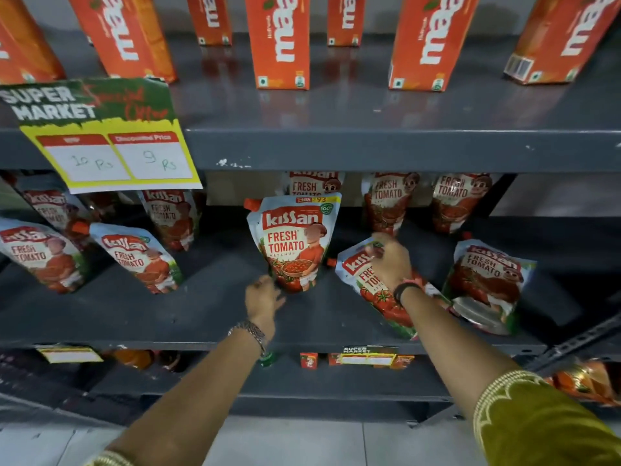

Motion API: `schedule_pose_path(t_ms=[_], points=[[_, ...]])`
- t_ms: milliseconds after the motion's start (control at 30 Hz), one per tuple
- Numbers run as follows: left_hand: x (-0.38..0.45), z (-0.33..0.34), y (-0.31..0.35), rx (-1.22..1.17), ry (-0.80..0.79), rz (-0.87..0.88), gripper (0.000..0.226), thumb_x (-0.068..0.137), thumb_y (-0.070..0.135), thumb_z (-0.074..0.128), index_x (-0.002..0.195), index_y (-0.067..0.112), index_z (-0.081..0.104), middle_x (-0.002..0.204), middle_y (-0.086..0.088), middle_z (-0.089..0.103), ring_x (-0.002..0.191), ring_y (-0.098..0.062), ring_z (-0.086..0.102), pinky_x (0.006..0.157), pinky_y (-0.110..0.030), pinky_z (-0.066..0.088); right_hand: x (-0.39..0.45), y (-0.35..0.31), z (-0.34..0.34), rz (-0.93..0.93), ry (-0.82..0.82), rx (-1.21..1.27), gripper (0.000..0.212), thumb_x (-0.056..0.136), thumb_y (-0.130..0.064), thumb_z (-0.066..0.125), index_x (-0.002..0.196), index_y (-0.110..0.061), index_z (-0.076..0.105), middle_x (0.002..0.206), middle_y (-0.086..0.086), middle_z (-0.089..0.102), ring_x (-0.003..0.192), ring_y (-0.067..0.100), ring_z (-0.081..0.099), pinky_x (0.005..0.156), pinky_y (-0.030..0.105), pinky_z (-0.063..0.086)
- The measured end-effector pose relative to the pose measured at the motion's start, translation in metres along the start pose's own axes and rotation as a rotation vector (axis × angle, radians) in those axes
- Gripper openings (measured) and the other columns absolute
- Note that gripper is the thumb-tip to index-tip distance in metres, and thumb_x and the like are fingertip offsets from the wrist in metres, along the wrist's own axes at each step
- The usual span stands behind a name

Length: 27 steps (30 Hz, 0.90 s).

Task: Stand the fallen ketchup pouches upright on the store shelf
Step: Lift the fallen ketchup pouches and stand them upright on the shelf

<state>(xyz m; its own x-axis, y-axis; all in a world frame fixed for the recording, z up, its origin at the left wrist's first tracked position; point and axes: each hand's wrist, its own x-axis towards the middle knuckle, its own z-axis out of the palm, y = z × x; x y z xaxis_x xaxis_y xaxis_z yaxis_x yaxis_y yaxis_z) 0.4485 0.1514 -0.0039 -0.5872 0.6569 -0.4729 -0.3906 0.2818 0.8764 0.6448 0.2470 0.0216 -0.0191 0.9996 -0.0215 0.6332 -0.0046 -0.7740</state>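
Note:
Red-and-white ketchup pouches fill the grey middle shelf (201,317). One pouch (295,240) stands upright at the centre, and my left hand (263,299) is just below its base with fingers apart, at most brushing it. To its right a pouch (373,290) lies tilted back on the shelf; my right hand (391,260) grips its upper edge. Another pouch (487,284) lies slumped at the far right. Two front pouches at the left (141,257) (37,257) stand leaning. More pouches (388,200) stand in the back row.
Orange juice cartons (280,42) stand on the upper shelf. A yellow price card (111,153) hangs from that shelf's front edge over the left pouches. Small items and a label (368,358) sit on the lower shelf. A slanted metal brace (578,341) is at the right.

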Motion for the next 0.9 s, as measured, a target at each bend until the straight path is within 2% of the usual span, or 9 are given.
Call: schedule_pose_path(t_ms=[100,200,267,400,500,567,733,800,900], points=[[-0.028,0.024,-0.023,-0.007,-0.216,-0.198,0.015,0.094,0.009,0.044,0.108,0.006,0.048,0.087,-0.006,0.056,0.077,-0.021,0.058,0.075,-0.034,0.052,0.011,0.025,-0.028,0.206,-0.032,-0.167,0.031,0.094,-0.019,0.043,0.106,0.002,0.061,0.114,0.028,0.063,0.100,0.039,0.061,0.080,0.038,0.047],[-0.046,0.057,-0.036,0.182,-0.468,-0.259,0.035,0.096,0.018,0.043,0.127,0.003,0.047,0.120,-0.017,0.060,0.107,-0.033,0.061,0.084,-0.037,0.051,0.020,0.040,-0.042,0.351,-0.109,-0.175,0.035,0.091,-0.020,0.046,0.112,0.003,0.062,0.122,0.025,0.061,0.110,0.041,0.057,0.088,0.039,0.046],[-0.052,0.078,-0.039,0.228,-0.519,-0.260,0.042,0.095,0.022,0.046,0.132,0.001,0.044,0.130,-0.018,0.056,0.115,-0.034,0.058,0.089,-0.037,0.049,0.022,0.046,-0.045,0.404,-0.110,-0.099,0.036,0.089,-0.020,0.051,0.113,0.004,0.061,0.121,0.023,0.063,0.110,0.040,0.058,0.092,0.039,0.046],[-0.052,0.098,-0.040,0.239,-0.431,-0.165,0.028,0.089,0.013,0.057,0.112,-0.003,0.056,0.106,-0.014,0.060,0.080,-0.019,0.062,0.067,-0.027,0.057,0.019,0.051,-0.051,0.475,-0.110,0.233,0.036,0.081,-0.011,0.063,0.112,0.007,0.059,0.116,0.024,0.064,0.104,0.037,0.062,0.092,0.046,0.052],[-0.045,0.103,-0.035,0.293,-0.426,-0.078,0.014,0.087,0.008,0.059,0.100,0.005,0.061,0.105,-0.012,0.065,0.082,-0.019,0.064,0.057,-0.019,0.055,0.014,0.063,-0.058,0.430,-0.078,0.372,0.021,0.076,-0.006,0.067,0.094,0.005,0.069,0.106,0.026,0.068,0.095,0.033,0.066,0.083,0.039,0.055],[-0.045,0.109,-0.026,0.275,-0.425,0.002,0.011,0.087,0.007,0.059,0.097,0.007,0.063,0.103,-0.010,0.066,0.093,-0.021,0.064,0.062,-0.021,0.055,0.009,0.062,-0.063,0.366,-0.034,0.446,0.008,0.079,-0.006,0.066,0.082,-0.004,0.073,0.101,0.022,0.071,0.095,0.033,0.068,0.088,0.044,0.055],[-0.045,0.132,-0.006,0.150,-0.372,0.249,0.008,0.084,0.006,0.062,0.088,0.013,0.060,0.074,0.004,0.056,0.088,-0.017,0.060,0.066,-0.027,0.056,0.016,0.049,-0.080,0.182,0.089,0.591,0.026,0.085,0.002,0.054,0.074,-0.020,0.064,0.087,0.010,0.067,0.084,0.022,0.063,0.081,0.036,0.054],[-0.043,0.139,-0.008,0.174,-0.281,0.346,0.015,0.082,0.009,0.065,0.096,0.009,0.062,0.075,0.004,0.057,0.090,-0.018,0.059,0.080,-0.034,0.053,0.015,0.042,-0.081,0.120,0.114,0.614,0.025,0.087,0.001,0.054,0.075,-0.021,0.059,0.082,0.002,0.064,0.079,0.013,0.060,0.076,0.027,0.052],[-0.046,0.137,-0.014,0.212,-0.143,0.452,0.020,0.082,0.007,0.064,0.101,0.001,0.062,0.087,-0.004,0.059,0.089,-0.016,0.056,0.086,-0.030,0.047,0.008,0.043,-0.073,0.089,0.095,0.593,0.024,0.087,0.001,0.056,0.075,-0.020,0.054,0.076,-0.004,0.059,0.076,0.008,0.054,0.068,0.015,0.046]])
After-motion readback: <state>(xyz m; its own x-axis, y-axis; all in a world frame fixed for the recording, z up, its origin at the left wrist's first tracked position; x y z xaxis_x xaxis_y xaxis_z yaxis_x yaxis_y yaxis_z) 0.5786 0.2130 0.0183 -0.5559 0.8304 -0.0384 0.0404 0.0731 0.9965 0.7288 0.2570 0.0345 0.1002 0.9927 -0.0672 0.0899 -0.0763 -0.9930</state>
